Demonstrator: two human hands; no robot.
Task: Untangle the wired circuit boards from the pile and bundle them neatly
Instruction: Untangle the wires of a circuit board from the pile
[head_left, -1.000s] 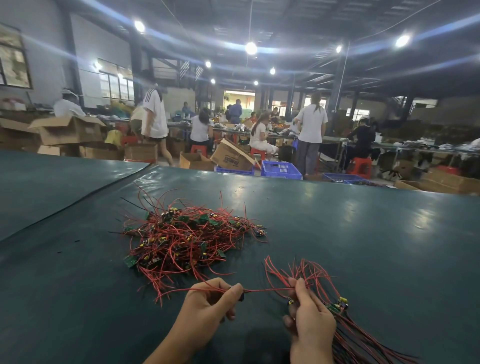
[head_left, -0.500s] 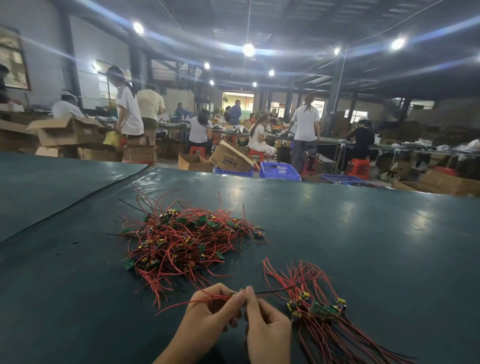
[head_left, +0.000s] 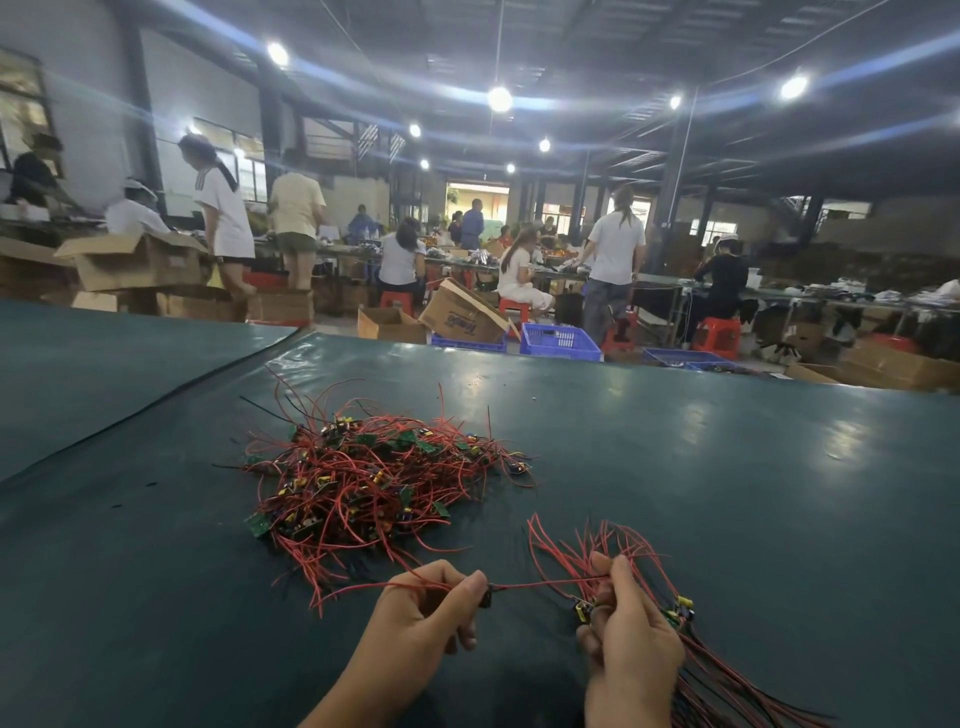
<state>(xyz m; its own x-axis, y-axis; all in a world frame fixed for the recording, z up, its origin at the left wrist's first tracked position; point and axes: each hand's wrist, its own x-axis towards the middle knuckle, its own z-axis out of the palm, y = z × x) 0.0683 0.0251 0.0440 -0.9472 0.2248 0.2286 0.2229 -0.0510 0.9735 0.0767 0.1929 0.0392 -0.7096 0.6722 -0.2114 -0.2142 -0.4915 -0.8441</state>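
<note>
Wired circuit boards (head_left: 684, 610) sit nearest, at the near right, gathered into a bundle (head_left: 737, 686) whose leads trail toward the near right corner while the free ends fan up and away. The right hand (head_left: 628, 649) has its fingers curled round this bundle just where the boards meet, probably so that the boards stay lined up and the leads run parallel.

To its left the left hand (head_left: 415, 618) pinches a single red wire (head_left: 545, 584) between thumb and forefinger, close to a small dark part on it. The wire runs taut from that pinch across to the right hand, and its other end trails back leftward toward the heap. Held stretched like this, it looks as if one board is being drawn clear and straightened before it joins the bundle.

Just beyond the hands, left of centre, lies the pile (head_left: 374, 483), a knot of red wires and small green boards, large beside the bundle, so most of the work seems left. All rests on a dark green table (head_left: 727, 467).

Far off stand a blue crate (head_left: 558, 340), a cardboard box (head_left: 462, 317) and other people (head_left: 615, 260) at benches.
</note>
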